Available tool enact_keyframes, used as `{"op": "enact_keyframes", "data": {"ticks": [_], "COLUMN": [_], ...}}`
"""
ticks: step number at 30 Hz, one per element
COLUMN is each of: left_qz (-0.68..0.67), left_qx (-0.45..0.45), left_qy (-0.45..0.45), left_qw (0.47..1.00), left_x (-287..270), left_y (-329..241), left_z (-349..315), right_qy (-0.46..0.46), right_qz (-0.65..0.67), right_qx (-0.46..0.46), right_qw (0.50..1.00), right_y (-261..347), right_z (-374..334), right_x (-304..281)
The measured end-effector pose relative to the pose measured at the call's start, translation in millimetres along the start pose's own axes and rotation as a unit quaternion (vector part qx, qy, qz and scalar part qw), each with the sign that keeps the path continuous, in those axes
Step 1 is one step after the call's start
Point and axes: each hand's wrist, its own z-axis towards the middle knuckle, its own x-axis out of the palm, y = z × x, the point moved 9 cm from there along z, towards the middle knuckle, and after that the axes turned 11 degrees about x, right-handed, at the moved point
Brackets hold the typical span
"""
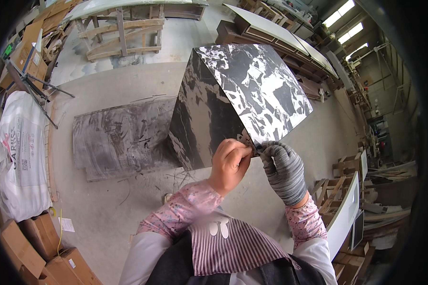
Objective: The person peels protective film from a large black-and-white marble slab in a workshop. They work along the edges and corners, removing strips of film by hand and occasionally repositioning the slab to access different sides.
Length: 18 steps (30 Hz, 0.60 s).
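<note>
A grey concrete floor point(114, 228), scuffed and dusty, spreads across the middle of the frame. At the upper left, a rough wooden trestle point(122, 35) stands beneath a pale tabletop point(123, 6). Long low cabinets point(266, 29) with whitish tops slant across the upper right. Beyond them, bright slanted windows point(338, 13) let in white light at the top right corner, while the wall point(390, 102) below is dim and greenish-grey. Cardboard boxes point(70, 268) crowd the lower left; wooden frames point(332, 195) gather at the lower right.
</note>
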Motion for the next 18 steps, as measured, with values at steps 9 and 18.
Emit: {"op": "enact_keyframes", "data": {"ticks": [9, 18], "left_qz": [0.001, 0.004], "left_qx": [0.026, 0.087], "left_qy": [0.02, 0.054], "left_qw": [0.999, 0.995], "left_x": [1.2, 0.8], "left_y": [-0.4, -6.6], "left_z": [5.7, 10.0], "right_qy": [-0.012, -0.031], "right_qz": [0.01, 0.046], "right_qx": [0.014, 0.045], "right_qw": [1.0, 0.997], "right_y": [1.8, -2.1], "right_z": [-2.5, -17.4], "right_x": [-2.9, 3.3]}}
